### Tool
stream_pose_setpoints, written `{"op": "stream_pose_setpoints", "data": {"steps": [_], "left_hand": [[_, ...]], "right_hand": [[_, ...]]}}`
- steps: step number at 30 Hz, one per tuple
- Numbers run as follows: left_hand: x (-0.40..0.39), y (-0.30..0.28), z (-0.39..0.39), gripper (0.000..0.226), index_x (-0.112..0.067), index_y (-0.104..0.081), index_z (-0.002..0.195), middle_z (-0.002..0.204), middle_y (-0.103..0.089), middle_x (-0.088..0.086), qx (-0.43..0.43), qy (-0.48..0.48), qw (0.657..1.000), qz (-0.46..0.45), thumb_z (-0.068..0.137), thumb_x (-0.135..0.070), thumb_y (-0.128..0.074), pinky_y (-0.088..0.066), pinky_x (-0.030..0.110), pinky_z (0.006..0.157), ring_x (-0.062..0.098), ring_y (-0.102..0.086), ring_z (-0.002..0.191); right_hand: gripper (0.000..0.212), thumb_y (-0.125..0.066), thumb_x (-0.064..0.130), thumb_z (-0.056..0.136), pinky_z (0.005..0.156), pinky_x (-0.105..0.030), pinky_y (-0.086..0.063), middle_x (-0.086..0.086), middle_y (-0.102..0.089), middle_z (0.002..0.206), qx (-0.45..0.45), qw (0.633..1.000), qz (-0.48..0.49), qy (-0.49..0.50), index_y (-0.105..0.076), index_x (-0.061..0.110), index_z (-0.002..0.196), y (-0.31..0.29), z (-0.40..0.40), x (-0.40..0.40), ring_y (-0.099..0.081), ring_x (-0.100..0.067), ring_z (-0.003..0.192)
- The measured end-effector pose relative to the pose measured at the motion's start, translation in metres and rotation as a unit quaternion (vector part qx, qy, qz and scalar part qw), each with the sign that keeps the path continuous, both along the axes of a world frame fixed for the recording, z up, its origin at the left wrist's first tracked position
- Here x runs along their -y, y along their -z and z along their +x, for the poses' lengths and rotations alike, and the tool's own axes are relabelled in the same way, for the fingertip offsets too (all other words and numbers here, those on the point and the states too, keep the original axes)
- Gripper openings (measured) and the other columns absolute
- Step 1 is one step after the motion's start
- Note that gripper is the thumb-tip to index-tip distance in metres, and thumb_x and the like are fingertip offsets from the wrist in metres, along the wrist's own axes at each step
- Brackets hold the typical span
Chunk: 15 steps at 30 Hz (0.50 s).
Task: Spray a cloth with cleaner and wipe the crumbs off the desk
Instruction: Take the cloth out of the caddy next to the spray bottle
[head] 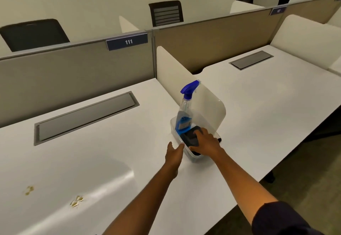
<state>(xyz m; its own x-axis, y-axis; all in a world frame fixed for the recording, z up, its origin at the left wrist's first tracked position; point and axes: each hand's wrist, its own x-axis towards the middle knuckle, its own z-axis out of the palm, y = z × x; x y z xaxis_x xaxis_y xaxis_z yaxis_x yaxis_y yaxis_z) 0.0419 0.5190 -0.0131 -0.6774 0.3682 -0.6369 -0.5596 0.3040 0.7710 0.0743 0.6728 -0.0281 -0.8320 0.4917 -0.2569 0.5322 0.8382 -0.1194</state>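
In the bin point(193, 156), right hand point(206, 140) covers cloth point(191, 138) (grip unclear).

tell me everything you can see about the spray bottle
The spray bottle has a clear plastic body, a blue trigger head with its nozzle pointing right, and a blue label low on the front. Blue liquid fills only its lower part. It stands leaning slightly in the far end of a clear plastic tub on the white desk, beside the white divider. A dark cloth lies just in front of it. Neither hand touches it.
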Motion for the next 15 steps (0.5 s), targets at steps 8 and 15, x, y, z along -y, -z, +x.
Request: {"op": "stream_pose_setpoints", "data": {"steps": [8,15], "left_hand": [[-0.028,0.002,0.009,0.049,-0.013,-0.043,0.137,0.144,-0.047,0.016,0.025,-0.024,0.999,-0.023,0.092,-0.019,-0.061,-0.053,0.042,0.098,0.033,-0.057,0.120],[-0.035,0.008,0.010,0.045,-0.014,-0.049,0.130,0.135,-0.054,0.013,-0.003,-0.025,0.997,-0.077,0.088,-0.005,-0.065,-0.056,0.035,0.094,0.027,-0.061,0.114]], "right_hand": [[0.068,-0.064,0.054,0.082,0.105,-0.051,-0.042,-0.010,-0.040,0.140,0.066,0.997,0.030,0.024,-0.035,0.024,0.136,0.019,-0.015,0.004,-0.044,-0.034,0.128],[0.055,-0.065,0.035,0.088,0.097,-0.048,-0.050,-0.014,-0.037,0.134,0.085,0.994,0.049,0.043,-0.037,0.021,0.133,0.020,-0.025,0.007,-0.052,-0.034,0.115]]}}
